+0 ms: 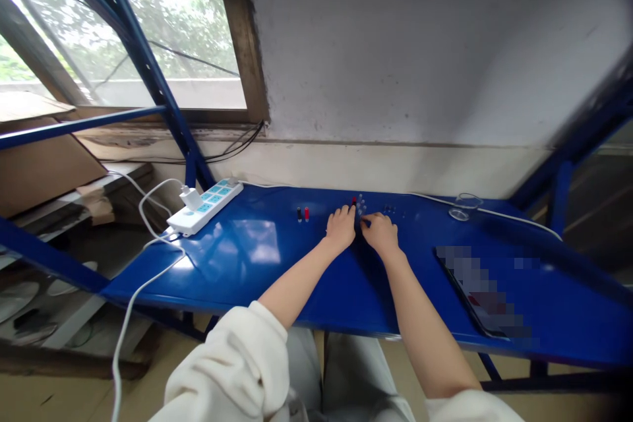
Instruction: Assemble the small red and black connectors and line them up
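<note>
My left hand point(341, 227) lies on the blue table with its fingers stretched forward. Just past its fingertips is a small red and black piece point(354, 201); whether the fingers touch it I cannot tell. Beside that piece stand several small clear pieces point(361, 203), between my two hands. My right hand point(382, 234) is bent, thumb and forefinger pinched close to the clear pieces; what they pinch is hidden. To the left of my left hand a small black cylinder point(299, 214) and a small red cylinder point(306, 214) stand upright side by side.
A white power strip point(210, 204) with a plugged-in charger lies at the table's left end, its cable hanging off the edge. Tiny pieces point(390, 209) lie right of my hands. Farther right are a clear round container point(459, 213) and a dark flat device point(467, 290), partly blurred.
</note>
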Available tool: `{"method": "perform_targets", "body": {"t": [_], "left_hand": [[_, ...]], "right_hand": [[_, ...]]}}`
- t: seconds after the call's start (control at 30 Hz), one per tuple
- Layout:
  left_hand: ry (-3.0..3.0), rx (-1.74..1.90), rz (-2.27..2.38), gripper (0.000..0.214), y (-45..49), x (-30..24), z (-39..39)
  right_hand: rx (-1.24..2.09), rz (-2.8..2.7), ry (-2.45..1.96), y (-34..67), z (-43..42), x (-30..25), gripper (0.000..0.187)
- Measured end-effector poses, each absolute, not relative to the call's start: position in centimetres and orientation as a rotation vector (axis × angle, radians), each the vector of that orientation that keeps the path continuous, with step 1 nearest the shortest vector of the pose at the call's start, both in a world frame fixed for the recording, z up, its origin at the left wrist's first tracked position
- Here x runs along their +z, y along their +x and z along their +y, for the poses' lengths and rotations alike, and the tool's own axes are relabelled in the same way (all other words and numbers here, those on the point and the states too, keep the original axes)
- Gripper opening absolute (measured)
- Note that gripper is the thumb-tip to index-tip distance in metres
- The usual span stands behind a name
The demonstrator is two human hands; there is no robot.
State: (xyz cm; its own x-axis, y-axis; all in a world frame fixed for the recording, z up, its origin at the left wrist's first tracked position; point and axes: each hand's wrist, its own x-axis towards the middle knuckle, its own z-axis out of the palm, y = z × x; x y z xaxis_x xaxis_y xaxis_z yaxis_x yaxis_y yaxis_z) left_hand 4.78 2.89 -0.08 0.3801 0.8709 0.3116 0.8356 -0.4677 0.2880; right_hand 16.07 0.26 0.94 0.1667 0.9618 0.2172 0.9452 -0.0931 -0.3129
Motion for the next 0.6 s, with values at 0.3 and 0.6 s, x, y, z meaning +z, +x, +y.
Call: {"method": "perform_targets", "body": {"t": [0.3, 0.6], "left_hand": [[2.496, 0.966, 1.49, 0.012, 3.3, -0.4, 3.8], [2.032, 1.393, 1.3, 0.005, -0.1, -0.4, 1.8]], "right_hand": [[0.124, -1.942, -2.128, 15.8, 0.4, 0.1, 0.035], [0.071, -1.954, -2.132, 15.5, 0.6, -0.5, 0.036]]}}
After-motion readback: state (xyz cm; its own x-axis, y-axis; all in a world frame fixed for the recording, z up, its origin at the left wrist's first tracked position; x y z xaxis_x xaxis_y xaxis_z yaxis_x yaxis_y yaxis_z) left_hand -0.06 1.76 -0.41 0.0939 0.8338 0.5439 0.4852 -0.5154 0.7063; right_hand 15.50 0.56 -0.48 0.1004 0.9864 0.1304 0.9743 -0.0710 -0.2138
